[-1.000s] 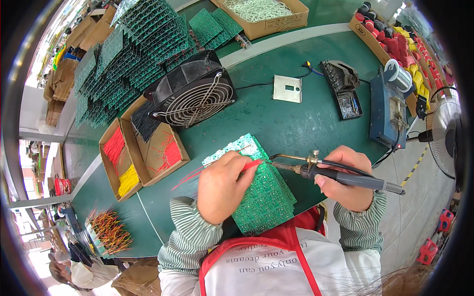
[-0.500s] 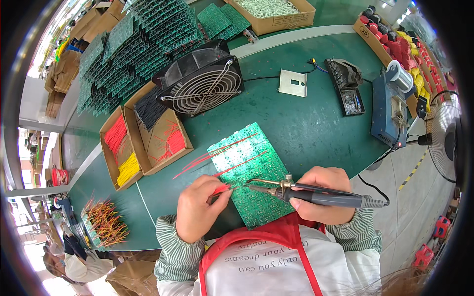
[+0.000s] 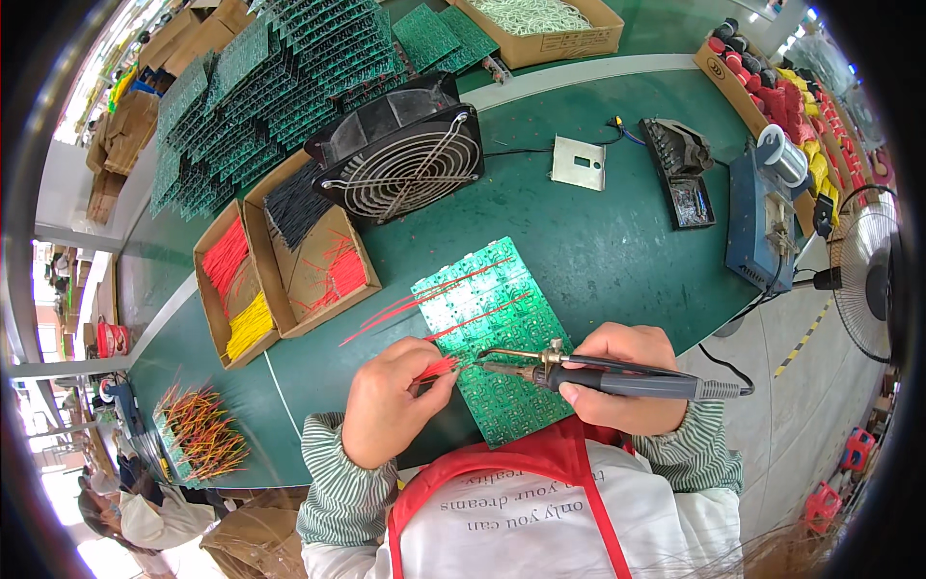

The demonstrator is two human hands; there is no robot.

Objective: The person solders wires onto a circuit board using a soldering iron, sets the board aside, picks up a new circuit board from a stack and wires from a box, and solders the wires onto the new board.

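Observation:
A green circuit board panel (image 3: 511,386) lies at a slant on the table in front of me. Several red wires (image 3: 391,311) stretch across its upper part and stick out past its left edge. My left hand (image 3: 397,398) is closed on a bunch of short red wires (image 3: 439,369), the tips over the board's left side. In my right hand (image 3: 627,378) is a soldering iron (image 3: 617,382) with a thin metal solder-feed tube on top. Its tip points left and sits close to the wire ends, over the board; whether it touches is too small to tell.
A black fan (image 3: 400,159) stands beyond cardboard boxes of red, yellow and black wires (image 3: 249,326). Stacked circuit boards (image 3: 260,106) fill the far left. A blue soldering station (image 3: 757,227) with a solder spool (image 3: 783,159) sits right. Wired boards (image 3: 201,434) lie near left.
The whole view has shifted slightly. Both hands keep their grips, with the iron tip still near the red wire ends at the board's left side.

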